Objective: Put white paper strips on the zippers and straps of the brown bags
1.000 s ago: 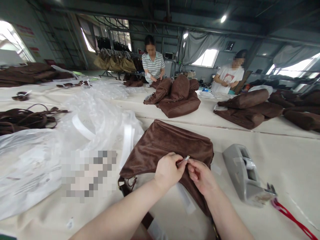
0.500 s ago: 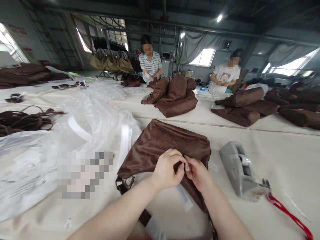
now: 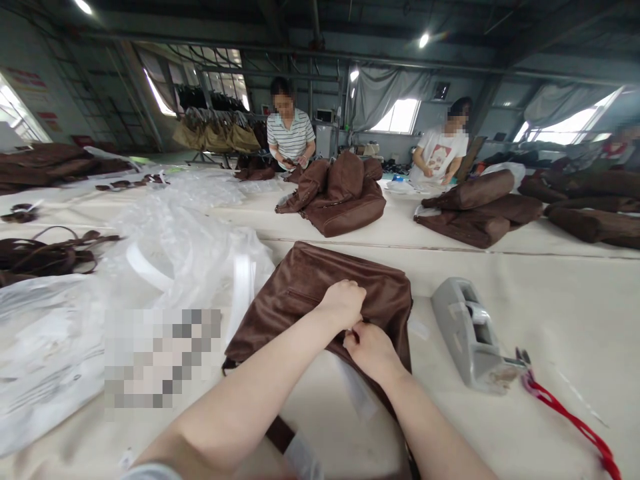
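Observation:
A brown suede-like handbag [image 3: 270, 303] lies flat on the table in front of me, its opening edge toward me. My left hand [image 3: 344, 303] is closed in a fist over the bag's front panel, and whatever its fingers grip is hidden. Just below it and to the right, my right hand [image 3: 373, 350] has thumb and fingers curled together at the bag's upper edge, pinching there. The two hands nearly touch. Part of the brown strap [image 3: 280, 433], with a clear wrap [image 3: 305, 457] around it, shows beneath my left forearm.
A grey tape dispenser [image 3: 463, 333] stands right of the bag, red-handled scissors [image 3: 565, 413] beside it. Clear plastic bags [image 3: 170, 247] spread on the left near brown straps [image 3: 45, 257]. Brown bags [image 3: 345, 200] are heaped farther back. Two people [image 3: 293, 137] work across the table.
My left hand has turned over and closed into a fist on the bag. My right hand has shifted left and down-turned. The small whitish piece between the fingers is no longer visible.

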Demonstrator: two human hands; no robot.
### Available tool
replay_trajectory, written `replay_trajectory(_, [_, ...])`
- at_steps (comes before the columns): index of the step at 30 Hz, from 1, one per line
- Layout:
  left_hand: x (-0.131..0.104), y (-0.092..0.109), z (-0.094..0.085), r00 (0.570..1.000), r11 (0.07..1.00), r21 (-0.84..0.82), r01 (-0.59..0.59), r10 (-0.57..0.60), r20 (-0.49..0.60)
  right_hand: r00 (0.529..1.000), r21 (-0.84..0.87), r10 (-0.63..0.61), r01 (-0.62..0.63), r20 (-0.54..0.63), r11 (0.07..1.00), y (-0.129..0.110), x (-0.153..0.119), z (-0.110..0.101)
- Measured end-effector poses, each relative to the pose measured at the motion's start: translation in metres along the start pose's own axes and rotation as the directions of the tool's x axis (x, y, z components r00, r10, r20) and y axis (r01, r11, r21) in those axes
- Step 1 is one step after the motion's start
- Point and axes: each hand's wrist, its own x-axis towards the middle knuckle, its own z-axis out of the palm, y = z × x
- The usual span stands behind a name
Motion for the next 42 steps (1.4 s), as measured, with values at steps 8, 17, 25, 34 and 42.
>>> replay_trajectory(8, [-0.004, 0.012, 0.005, 1.0, 0.987, 0.16, -0.022, 0.023, -0.004, 0.995, 0.062, -0.094, 0.092, 0.031, 0.994, 0.0, 0.003, -0.001])
replay_trajectory(17, [-0.015, -0.016, 0.025, 0.979, 0.995, 0.066, -0.077, 0.088, -0.185, 0.999, 0.059, 0.008, -0.006, -0.043, 0.998, 0.025, -0.001, -0.015])
replay_trajectory(25, [-0.017, -0.023, 0.026, 0.951, 0.982, -0.143, -0.126, 0.079, -0.298, 0.935, -0.122, 0.179, -0.225, -0.305, 0.967, 0.024, 0.005, -0.012])
replay_trajectory(34, [-0.018, -0.023, 0.028, 0.974, 0.992, -0.019, -0.126, 0.12, -0.191, 0.962, -0.031, 0.25, -0.255, -0.113, 0.967, 0.037, 0.009, -0.013])
replay_trajectory(42, [-0.005, -0.003, 0.049, 0.933, 0.983, 0.126, 0.137, -0.085, -0.349, 0.953, -0.087, 0.224, -0.245, -0.204, 0.966, 0.021, 0.0, -0.005])
